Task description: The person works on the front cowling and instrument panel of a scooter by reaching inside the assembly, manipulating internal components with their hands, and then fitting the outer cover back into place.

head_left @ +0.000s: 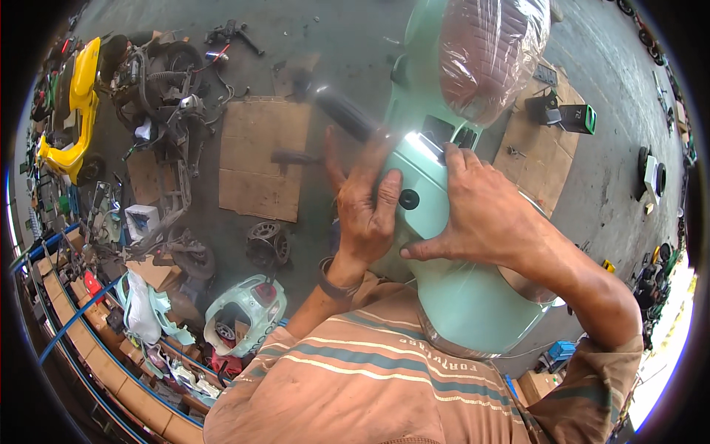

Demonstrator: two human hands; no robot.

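Observation:
A mint-green scooter (pixel 481 314) stands close against me, its quilted seat (pixel 481 59) wrapped in clear plastic. Both my hands are at its handlebar cover (pixel 423 172), which has a round black cap (pixel 408 199). My left hand (pixel 362 207) is at the cover's left side, thumb against the edge and fingers stretched apart, slightly blurred. Close beyond those fingers are a black handlebar grip (pixel 344 112) and a dark lever (pixel 292 157). My right hand (pixel 484 211) spans the cover, its fingers over the far edge and its thumb toward the near part.
Cardboard sheets (pixel 259 159) lie on the floor left and right. A yellow scooter body (pixel 83 96), a stripped frame (pixel 166 81), a wheel (pixel 268 243) and a mint-green body panel (pixel 248 311) are on the left. A black box-like part (pixel 577 118) rests at the right.

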